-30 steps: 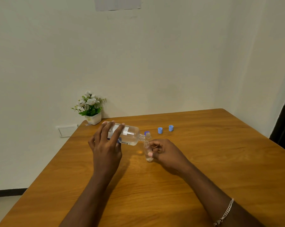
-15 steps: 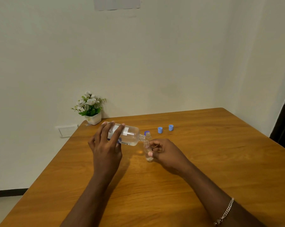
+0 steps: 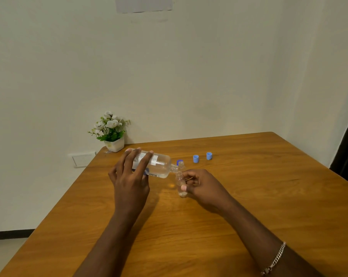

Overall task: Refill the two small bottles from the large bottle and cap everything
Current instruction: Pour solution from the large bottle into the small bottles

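- Clear plastic, the large bottle (image 3: 158, 166) has a rounded shoulder, a threaded uncapped neck and a white printed label wrapped round its body, with a dark blue patch showing under the fingers.
- It lies almost on its side above the brown wooden table (image 3: 249, 196), long axis running left to right, base toward the far left, mouth pointing right and a little down.
- Clear liquid pools along its lower side.
- The left hand (image 3: 130, 177) grips this bottle from above, fingers spread and curled over the label, thumb beneath.
- A small clear bottle (image 3: 180, 181) stands upright on the table, long axis vertical, open mouth upward, just under and touching or almost touching the large bottle's neck.
- Only a shallow layer of liquid shows at its bottom.
- The right hand (image 3: 201, 185) pinches the small bottle's lower body between thumb and fingertips, the other fingers loosely curled; a silver chain bracelet (image 3: 274, 259) hangs at that wrist.
- A dark blue cap (image 3: 179, 161) shows just behind the small bottle's neck; what it sits on is hidden.
- Two light blue caps (image 3: 202, 157) stand side by side on the table, apart from each other, beyond and to the right of the hands.
- A white pot of white flowers (image 3: 111, 134) sits at the table's far left corner against the pale wall.
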